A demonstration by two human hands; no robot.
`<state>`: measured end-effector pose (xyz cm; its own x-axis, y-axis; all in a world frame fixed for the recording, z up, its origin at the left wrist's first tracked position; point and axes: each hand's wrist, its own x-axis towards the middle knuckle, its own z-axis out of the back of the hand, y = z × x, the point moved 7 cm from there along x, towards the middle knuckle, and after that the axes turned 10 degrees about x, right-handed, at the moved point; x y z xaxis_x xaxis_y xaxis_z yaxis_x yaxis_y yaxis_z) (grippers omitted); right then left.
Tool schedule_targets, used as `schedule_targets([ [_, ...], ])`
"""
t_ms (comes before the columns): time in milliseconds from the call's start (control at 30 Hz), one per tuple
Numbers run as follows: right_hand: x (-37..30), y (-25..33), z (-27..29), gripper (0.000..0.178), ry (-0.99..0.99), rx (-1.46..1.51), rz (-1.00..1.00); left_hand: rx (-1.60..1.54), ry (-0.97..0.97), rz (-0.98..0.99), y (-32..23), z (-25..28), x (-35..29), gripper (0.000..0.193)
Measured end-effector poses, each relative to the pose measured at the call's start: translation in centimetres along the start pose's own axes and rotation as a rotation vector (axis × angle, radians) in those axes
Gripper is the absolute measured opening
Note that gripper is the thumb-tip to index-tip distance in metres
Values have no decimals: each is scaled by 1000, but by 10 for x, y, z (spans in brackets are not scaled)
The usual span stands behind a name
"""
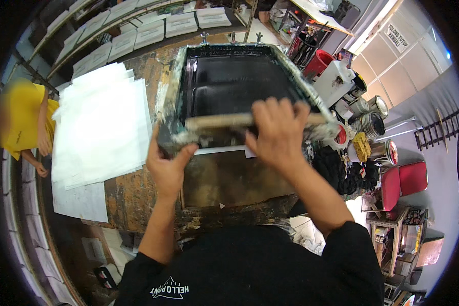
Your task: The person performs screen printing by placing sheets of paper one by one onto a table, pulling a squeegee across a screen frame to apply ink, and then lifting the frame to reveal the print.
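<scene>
A screen printing frame (306, 87) with ink-smeared rails lies over the worktable, its mesh (239, 76) covered in wet black ink. My left hand (167, 171) grips its near left corner, thumb on the near side and fingers along the outer side. The near rail looks raised above a brown board (234, 178). My right hand (281, 133) is wrapped over the wooden handle of a squeegee (217, 121), which lies crosswise at the near end of the screen. Its blade is hidden, and the handle is somewhat blurred. Strips of white paper (220, 150) show under the near rail.
A stack of white sheets (102, 125) lies left of the frame. Beyond it stands a person in a yellow shirt (29, 115). Drying racks hold printed sheets (150, 33). Paint cans (370, 124), black rags (336, 168) and a yellow sponge (361, 147) crowd the right, near a red chair (412, 179).
</scene>
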<state>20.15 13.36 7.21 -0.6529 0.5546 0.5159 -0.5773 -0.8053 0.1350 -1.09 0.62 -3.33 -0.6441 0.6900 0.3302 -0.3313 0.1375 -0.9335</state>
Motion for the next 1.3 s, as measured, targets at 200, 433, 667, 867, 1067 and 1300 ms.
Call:
schedule_targets([
  [200,103,-21,57,38,-295,20,191,-12,-320,-235,52,-10,115,55],
  [433,178,-26,91,62,-162,67,22,742,20,-391,152,-131,230,24],
  [667,199,-19,104,64,-191,246,-42,754,-7,-458,142,-124,219,19],
  [867,200,-19,96,56,-290,93,173,721,-327,-172,125,57,129,25],
  [1067,168,-58,69,64,-212,86,188,922,-653,136,147,266,40,29],
  [1300,153,-37,74,42,-280,72,192,1297,-863,197,123,382,51,42],
])
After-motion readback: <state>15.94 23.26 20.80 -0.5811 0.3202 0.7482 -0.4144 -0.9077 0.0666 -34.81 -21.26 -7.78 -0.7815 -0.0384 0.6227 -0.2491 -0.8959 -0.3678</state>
